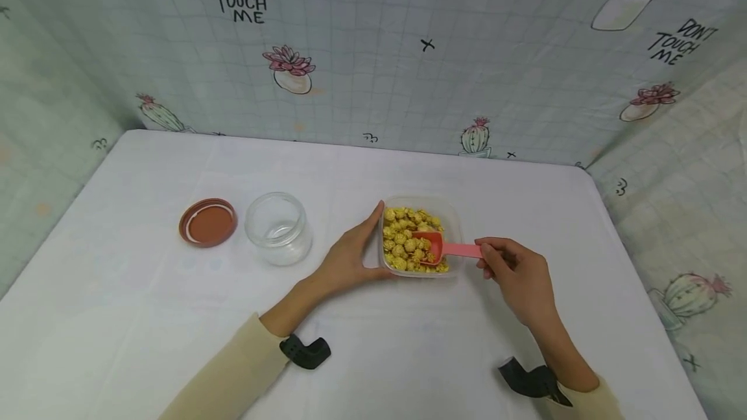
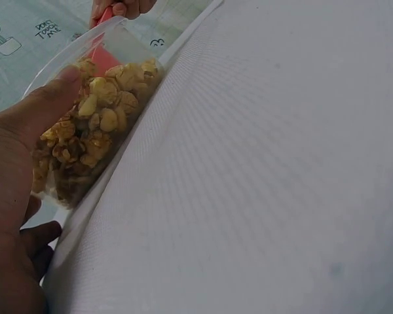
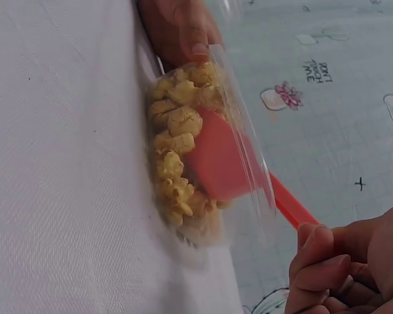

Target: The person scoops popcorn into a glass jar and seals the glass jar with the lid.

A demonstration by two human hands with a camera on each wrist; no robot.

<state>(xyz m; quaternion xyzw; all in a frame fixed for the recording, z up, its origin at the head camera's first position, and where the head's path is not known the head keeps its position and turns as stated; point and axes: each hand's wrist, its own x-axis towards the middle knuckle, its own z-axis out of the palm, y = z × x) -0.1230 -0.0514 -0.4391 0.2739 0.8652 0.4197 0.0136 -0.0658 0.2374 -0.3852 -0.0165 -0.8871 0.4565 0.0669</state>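
Note:
A clear plastic container [image 1: 455, 222] filled with yellow popcorn [image 1: 399, 238] stands on the table. My left hand [image 1: 349, 255] grips its left side, thumb along the near wall and fingers toward the far corner. In the left wrist view the thumb [image 2: 49, 101] presses the wall near the rim. By its handle end, my right hand [image 1: 519, 274] pinches a red scoop [image 1: 463, 250]. The scoop's bowl is down among the popcorn, with several pieces in it; in the right wrist view the red bowl [image 3: 219, 157] shows through the clear wall.
Left of the container stands an open glass jar [image 1: 283, 251]. Beside the jar lies a round brown lid [image 1: 210, 222]. A white cloth covers the table [image 1: 175, 329], and a printed curtain [image 1: 362, 50] hangs behind it and at both sides.

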